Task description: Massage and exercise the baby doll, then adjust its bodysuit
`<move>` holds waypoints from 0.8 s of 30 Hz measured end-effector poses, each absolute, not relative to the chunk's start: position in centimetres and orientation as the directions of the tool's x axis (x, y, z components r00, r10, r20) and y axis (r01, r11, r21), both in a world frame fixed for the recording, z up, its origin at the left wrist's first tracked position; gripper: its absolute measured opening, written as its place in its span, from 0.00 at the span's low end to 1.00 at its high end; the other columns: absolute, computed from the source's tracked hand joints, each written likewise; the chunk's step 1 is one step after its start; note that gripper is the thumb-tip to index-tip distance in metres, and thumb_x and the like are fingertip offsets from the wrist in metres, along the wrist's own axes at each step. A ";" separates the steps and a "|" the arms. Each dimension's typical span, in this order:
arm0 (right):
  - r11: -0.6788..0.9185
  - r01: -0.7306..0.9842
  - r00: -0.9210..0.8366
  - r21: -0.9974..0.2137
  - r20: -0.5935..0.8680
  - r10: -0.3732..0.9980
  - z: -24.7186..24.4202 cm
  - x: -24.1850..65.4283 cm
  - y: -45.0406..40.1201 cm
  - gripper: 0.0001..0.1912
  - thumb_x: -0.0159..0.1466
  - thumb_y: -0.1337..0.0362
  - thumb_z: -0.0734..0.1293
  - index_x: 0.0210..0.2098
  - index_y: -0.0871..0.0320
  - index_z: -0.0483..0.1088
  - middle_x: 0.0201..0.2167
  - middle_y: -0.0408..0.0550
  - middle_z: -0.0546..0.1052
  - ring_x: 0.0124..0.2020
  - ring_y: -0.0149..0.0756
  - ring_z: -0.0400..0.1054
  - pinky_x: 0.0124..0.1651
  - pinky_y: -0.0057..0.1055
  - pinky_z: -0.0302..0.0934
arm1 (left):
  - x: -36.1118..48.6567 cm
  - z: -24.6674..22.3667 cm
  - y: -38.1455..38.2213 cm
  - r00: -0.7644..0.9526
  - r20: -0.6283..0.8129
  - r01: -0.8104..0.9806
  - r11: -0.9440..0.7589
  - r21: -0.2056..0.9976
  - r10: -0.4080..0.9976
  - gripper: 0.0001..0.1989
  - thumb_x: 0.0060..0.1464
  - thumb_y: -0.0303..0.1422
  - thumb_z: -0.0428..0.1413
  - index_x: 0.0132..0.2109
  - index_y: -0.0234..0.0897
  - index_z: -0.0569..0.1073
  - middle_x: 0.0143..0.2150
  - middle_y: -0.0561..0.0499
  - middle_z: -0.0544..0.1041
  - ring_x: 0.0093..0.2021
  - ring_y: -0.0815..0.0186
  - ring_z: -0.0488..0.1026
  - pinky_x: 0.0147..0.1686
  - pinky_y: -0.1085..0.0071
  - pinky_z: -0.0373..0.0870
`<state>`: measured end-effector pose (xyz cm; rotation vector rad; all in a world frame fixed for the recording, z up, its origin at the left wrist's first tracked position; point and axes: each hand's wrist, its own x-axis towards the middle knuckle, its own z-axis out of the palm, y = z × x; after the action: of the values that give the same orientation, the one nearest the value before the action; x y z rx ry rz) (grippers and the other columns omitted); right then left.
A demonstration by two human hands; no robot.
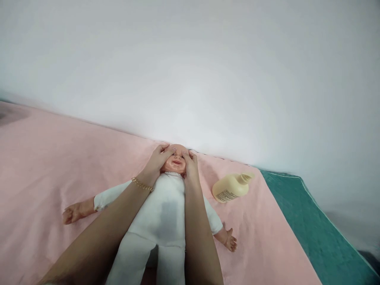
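Note:
A baby doll (166, 206) with a white cloth body lies on its back, its arms spread to both sides. My left hand (160, 159) cups one side of the doll's head (176, 163), the thumb resting over the brow near the eye. On the opposite side my right hand (190, 161) does the same, thumb also near the eye. The smiling mouth shows between the two hands, while the sides of the head are covered by my fingers. A bracelet (142, 185) circles my left wrist. Both forearms reach along the doll's body.
A pale yellow pump bottle (230, 187) stands right of the doll. Beneath them a pink cloth (261, 241) covers a green surface (314, 221) that shows at the right. A plain white wall (190, 71) rises directly behind the doll's head.

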<state>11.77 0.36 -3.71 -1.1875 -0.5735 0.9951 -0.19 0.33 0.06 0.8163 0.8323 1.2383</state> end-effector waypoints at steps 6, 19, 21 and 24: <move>0.038 -0.373 0.482 -0.927 -0.158 0.862 -3.3 11.6 0.4 0.17 0.55 0.57 0.72 0.42 0.54 0.69 0.38 0.42 0.78 0.40 0.36 0.74 0.41 0.32 0.71 | -0.1 0.4 0.2 0.103 -0.091 -0.491 0.130 0.862 0.991 0.20 0.42 0.42 0.68 0.39 0.35 0.73 0.41 0.46 0.75 0.42 0.61 0.73 0.41 0.66 0.71; 0.098 -0.506 0.487 -0.857 -0.190 0.853 -3.0 11.8 0.8 0.11 0.51 0.68 0.67 0.36 0.56 0.74 0.32 0.41 0.80 0.34 0.35 0.74 0.44 0.35 0.71 | 0.1 0.2 0.2 0.116 -0.119 -0.556 0.163 0.815 0.986 0.17 0.48 0.40 0.64 0.40 0.36 0.72 0.44 0.47 0.75 0.45 0.60 0.74 0.47 0.64 0.71; 0.094 -0.512 0.481 -0.854 -0.195 0.855 -3.2 11.9 0.9 0.12 0.51 0.69 0.66 0.36 0.57 0.74 0.33 0.42 0.80 0.35 0.36 0.75 0.45 0.37 0.71 | 0.1 -0.1 0.5 0.097 -0.117 -0.558 0.152 0.816 0.988 0.15 0.48 0.39 0.64 0.40 0.36 0.73 0.45 0.47 0.75 0.46 0.60 0.74 0.48 0.64 0.71; 0.099 -0.502 0.476 -0.859 -0.178 0.861 -3.6 12.0 0.9 0.13 0.51 0.67 0.66 0.38 0.57 0.74 0.34 0.43 0.80 0.36 0.36 0.75 0.47 0.37 0.71 | 0.1 -0.4 0.7 0.072 -0.125 -0.562 0.144 0.815 0.990 0.15 0.47 0.38 0.64 0.40 0.36 0.73 0.44 0.47 0.75 0.45 0.60 0.74 0.47 0.64 0.71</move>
<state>12.01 0.90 -3.57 -1.0481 -0.4201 1.0522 0.14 0.72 -0.37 0.6783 0.8020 1.3114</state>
